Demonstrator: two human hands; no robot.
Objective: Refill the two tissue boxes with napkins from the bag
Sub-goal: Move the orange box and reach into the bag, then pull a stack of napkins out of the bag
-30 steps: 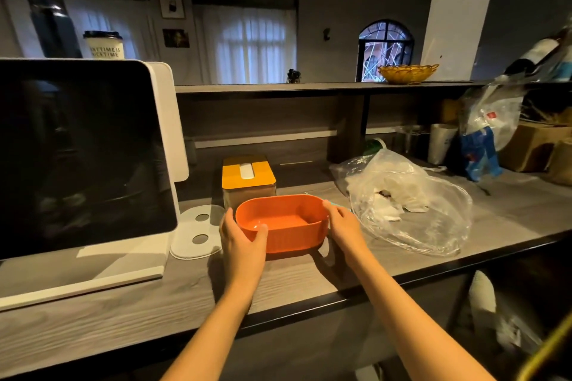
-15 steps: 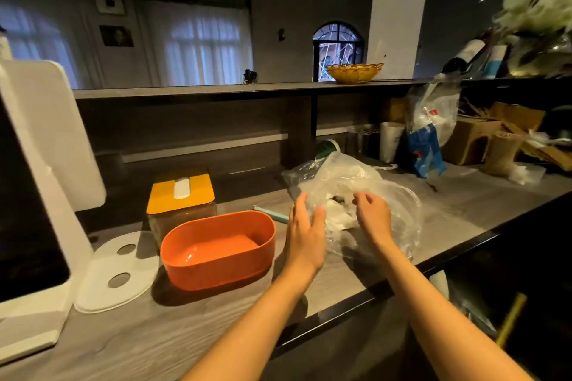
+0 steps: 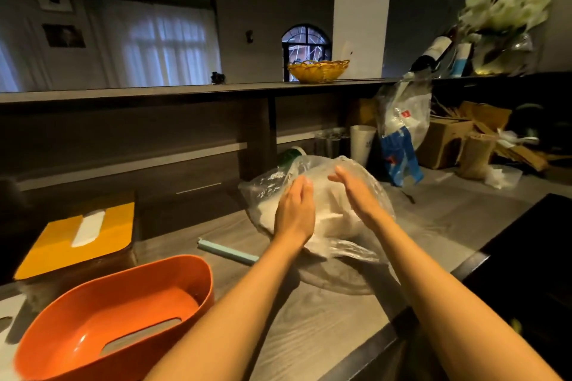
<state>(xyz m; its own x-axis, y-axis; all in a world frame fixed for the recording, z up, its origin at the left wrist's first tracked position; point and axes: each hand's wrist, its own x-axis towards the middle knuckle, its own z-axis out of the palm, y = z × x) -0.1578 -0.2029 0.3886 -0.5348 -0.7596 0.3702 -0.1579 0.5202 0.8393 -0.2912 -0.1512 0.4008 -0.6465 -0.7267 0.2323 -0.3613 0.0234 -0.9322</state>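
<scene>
I take the grey wooden counter (image 3: 325, 318) as my landmark. On its middle lies the clear plastic bag (image 3: 365, 244) with white napkins (image 3: 340, 219) inside — crumpled, its mouth turned toward me as far as I can tell. Toward the counter's near left corner sits the orange tissue box (image 3: 123, 312), open side up and showing its slot, with nothing in it. Behind that, against the counter's back wall, stands the yellow-lidded tissue box (image 3: 77, 238), a white tissue showing at its slot. My left hand (image 3: 295, 213) and right hand (image 3: 356, 192) are both at the bag, above the counter's middle, palms facing each other — fingers straight and together, laid on the plastic, not curled round it. A pale blue stick (image 3: 227, 252) lies on the counter between the orange box and the bag.
</scene>
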